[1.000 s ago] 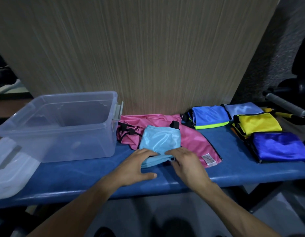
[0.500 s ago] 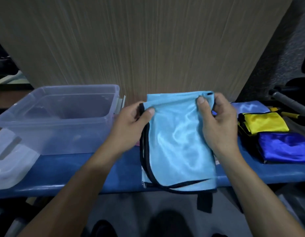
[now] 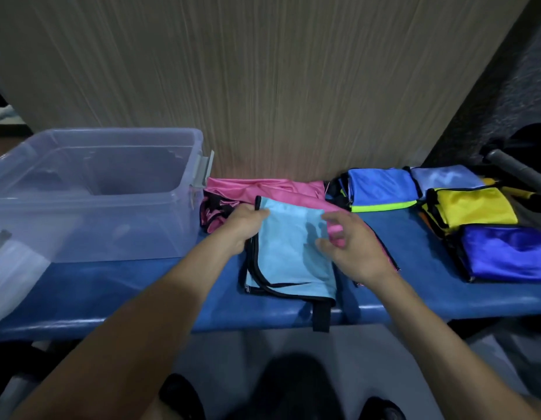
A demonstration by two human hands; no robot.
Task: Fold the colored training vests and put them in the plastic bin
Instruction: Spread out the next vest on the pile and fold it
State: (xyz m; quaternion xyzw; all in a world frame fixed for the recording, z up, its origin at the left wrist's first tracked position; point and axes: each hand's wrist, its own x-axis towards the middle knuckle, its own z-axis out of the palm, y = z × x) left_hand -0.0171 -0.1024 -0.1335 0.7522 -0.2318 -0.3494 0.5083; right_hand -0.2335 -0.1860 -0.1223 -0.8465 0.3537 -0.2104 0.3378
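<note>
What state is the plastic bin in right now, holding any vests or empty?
Empty as far as shows: the plastic bin has its lid off and no coloured fabric shows through its clear walls; the light blue vest lies on the bench.

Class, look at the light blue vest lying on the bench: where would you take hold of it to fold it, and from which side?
Take the light blue vest at its far corners, reaching from the near side. The left hand already pinches the far left corner by the black trim; the right hand hovers open near the far right edge. It lies flat, its near edge towards the bench's front.
</note>
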